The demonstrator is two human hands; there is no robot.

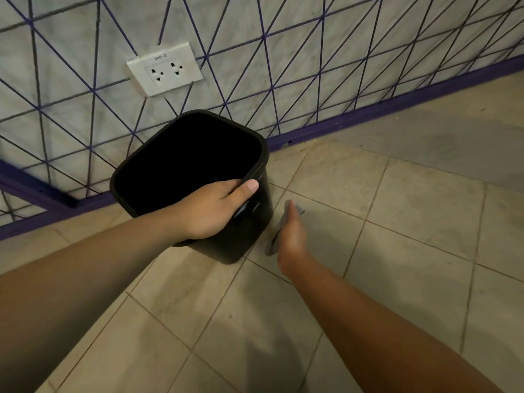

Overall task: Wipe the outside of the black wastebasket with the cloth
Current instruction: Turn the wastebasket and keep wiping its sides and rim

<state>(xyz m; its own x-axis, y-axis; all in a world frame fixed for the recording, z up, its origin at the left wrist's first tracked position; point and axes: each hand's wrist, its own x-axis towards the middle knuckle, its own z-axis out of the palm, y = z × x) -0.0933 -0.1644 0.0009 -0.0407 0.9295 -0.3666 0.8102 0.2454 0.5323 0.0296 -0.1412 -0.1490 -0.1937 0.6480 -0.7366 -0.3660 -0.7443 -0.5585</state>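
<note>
Black plastic wastebasket (241,236), tilted on the tiled floor (397,222) by the wall, steadied for wiping.
Left hand (209,211) clamps its near rim, baring the side; right hand (292,236) pinches the grey cloth (276,236) just beside it.

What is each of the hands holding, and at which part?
The left hand grips the black wastebasket at its near rim, thumb outside. The right hand holds a grey cloth against its palm, beside the wastebasket's side.
</note>
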